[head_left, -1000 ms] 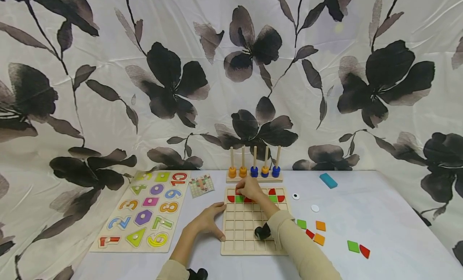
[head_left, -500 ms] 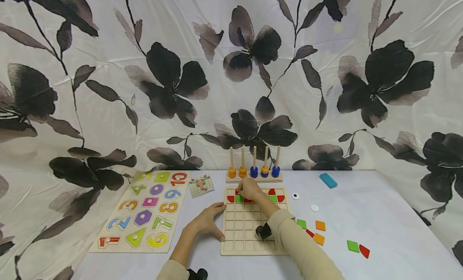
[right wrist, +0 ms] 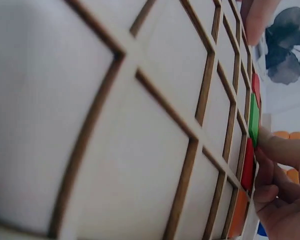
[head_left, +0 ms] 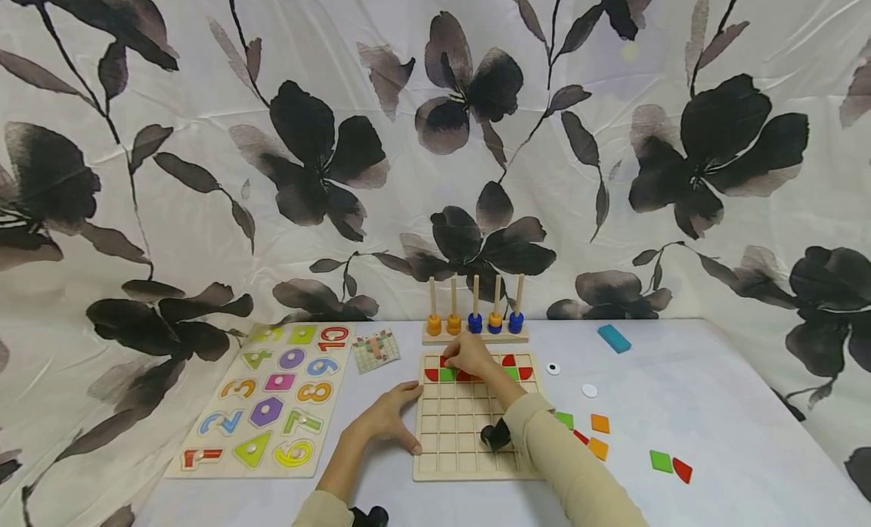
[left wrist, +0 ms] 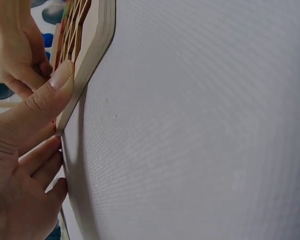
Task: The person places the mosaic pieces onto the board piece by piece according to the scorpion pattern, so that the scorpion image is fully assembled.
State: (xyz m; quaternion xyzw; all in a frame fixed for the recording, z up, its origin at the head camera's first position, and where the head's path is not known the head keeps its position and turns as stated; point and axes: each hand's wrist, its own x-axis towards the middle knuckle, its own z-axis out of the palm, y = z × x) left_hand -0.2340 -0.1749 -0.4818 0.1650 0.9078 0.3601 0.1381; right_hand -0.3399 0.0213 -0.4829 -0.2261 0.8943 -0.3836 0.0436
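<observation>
My left hand [head_left: 388,417] lies along the left edge of a wooden grid board [head_left: 463,436], its fingers and thumb spread. In the left wrist view the thumb [left wrist: 42,100] touches the board's rim. Over the far rows, my right hand [head_left: 469,357] has its fingers curled at a small red piece [head_left: 445,362], pinching it. Beside its fingertips, a green square [right wrist: 253,120] and a red quarter-round piece [right wrist: 247,165] sit in the grid, with an orange piece [right wrist: 237,215] farther along. Another green square [head_left: 512,373] and red pieces [head_left: 525,373] sit at the right.
A number puzzle board [head_left: 258,406] lies left, with a patterned card [head_left: 376,350] near it. Behind the grid stands a peg rack [head_left: 475,336] with orange and blue beads. Loose green [head_left: 661,461], red [head_left: 683,470] and orange pieces [head_left: 599,423], white discs [head_left: 589,391] and a blue block [head_left: 615,339] lie right.
The head view has shifted slightly, moving the whole scene a little left. Both hands stay at the same places on the board, the right fingers still at the red piece.
</observation>
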